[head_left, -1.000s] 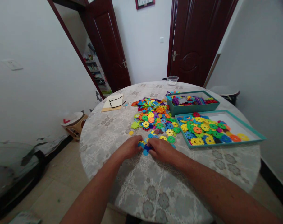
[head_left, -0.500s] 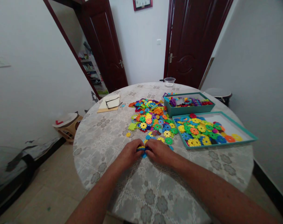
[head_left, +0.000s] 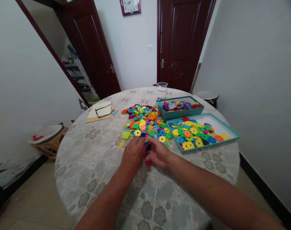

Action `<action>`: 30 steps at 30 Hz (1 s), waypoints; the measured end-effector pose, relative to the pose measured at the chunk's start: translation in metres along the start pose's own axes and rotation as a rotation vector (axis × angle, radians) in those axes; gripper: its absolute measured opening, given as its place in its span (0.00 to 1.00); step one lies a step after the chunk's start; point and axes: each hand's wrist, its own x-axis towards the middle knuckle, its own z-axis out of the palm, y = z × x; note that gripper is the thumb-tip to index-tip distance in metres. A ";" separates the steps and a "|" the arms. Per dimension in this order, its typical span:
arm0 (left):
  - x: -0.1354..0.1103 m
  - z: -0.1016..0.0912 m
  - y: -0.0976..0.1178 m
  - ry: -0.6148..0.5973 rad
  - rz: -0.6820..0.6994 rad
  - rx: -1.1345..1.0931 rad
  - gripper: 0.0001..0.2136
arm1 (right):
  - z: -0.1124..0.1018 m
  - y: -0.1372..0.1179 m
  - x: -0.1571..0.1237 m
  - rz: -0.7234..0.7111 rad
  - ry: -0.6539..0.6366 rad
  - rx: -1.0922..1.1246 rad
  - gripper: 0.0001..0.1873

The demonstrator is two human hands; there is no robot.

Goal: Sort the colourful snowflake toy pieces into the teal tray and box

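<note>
Both the left hand [head_left: 133, 154] and right hand [head_left: 157, 153] pinch one small snowflake-disc clump [head_left: 148, 147], grip narrow; push crooked and I reckon it pops apart into the loose disc pile [head_left: 145, 123].

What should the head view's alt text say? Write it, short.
The left hand and right hand pinch a few discs at the near edge of a colourful pile on a round table. Two teal trays of more discs sit to the right; a notebook with glasses lies left.
</note>
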 end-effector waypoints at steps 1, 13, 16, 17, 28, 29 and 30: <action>0.005 0.003 0.006 -0.009 0.019 0.043 0.08 | 0.000 -0.003 0.001 0.021 0.022 0.073 0.17; 0.029 -0.002 0.033 0.120 0.207 -0.088 0.07 | -0.021 -0.061 -0.004 -0.182 0.253 -0.002 0.16; 0.022 -0.003 0.022 0.139 0.240 -0.082 0.08 | -0.037 -0.093 -0.016 -0.342 0.375 -0.144 0.15; 0.019 -0.003 0.016 0.141 0.231 -0.063 0.09 | -0.044 -0.104 -0.021 -0.404 0.436 -0.202 0.14; -0.052 0.005 -0.049 -0.235 -0.176 0.268 0.36 | -0.133 -0.163 -0.057 -0.783 1.332 -1.373 0.12; -0.057 0.006 -0.049 -0.239 -0.181 0.253 0.36 | -0.135 -0.162 -0.057 -0.798 1.366 -1.417 0.13; -0.061 0.009 -0.047 -0.232 -0.184 0.234 0.35 | -0.136 -0.161 -0.056 -0.827 1.389 -1.446 0.13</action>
